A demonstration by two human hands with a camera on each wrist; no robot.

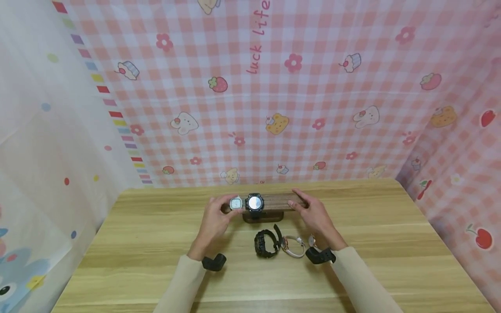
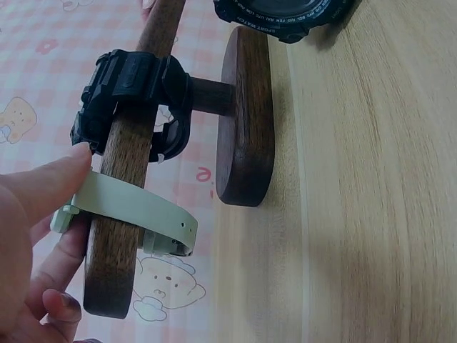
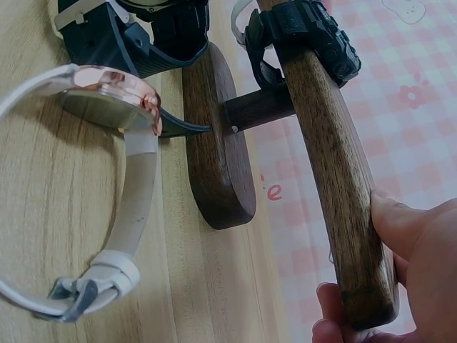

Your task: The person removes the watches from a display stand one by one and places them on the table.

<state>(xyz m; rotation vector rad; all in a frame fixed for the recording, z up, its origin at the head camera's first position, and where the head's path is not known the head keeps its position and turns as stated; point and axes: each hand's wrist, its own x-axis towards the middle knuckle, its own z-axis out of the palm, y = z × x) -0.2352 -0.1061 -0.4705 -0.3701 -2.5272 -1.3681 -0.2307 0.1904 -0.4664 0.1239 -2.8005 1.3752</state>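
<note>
A dark wooden T-shaped watch stand (image 1: 278, 202) stands on the table, its base (image 2: 246, 136) below the crossbar. My left hand (image 1: 213, 221) pinches a pale green square-faced watch (image 1: 236, 203), whose strap loops round the bar's left end. Beside it on the bar sits a chunky black sports watch (image 1: 255, 202), face up. With thumb and fingers on either side, my right hand (image 1: 316, 216) grips the bar's bare right end. The undersides of both watches are hidden in the head view.
In front of the stand lie another black watch (image 1: 266, 244), a white-strapped watch with a rose-gold case (image 3: 118, 93), and a third watch (image 1: 312, 241) partly covered by the right wrist's camera. Patterned cloth (image 1: 250, 108) hangs behind the wooden table (image 1: 137, 243).
</note>
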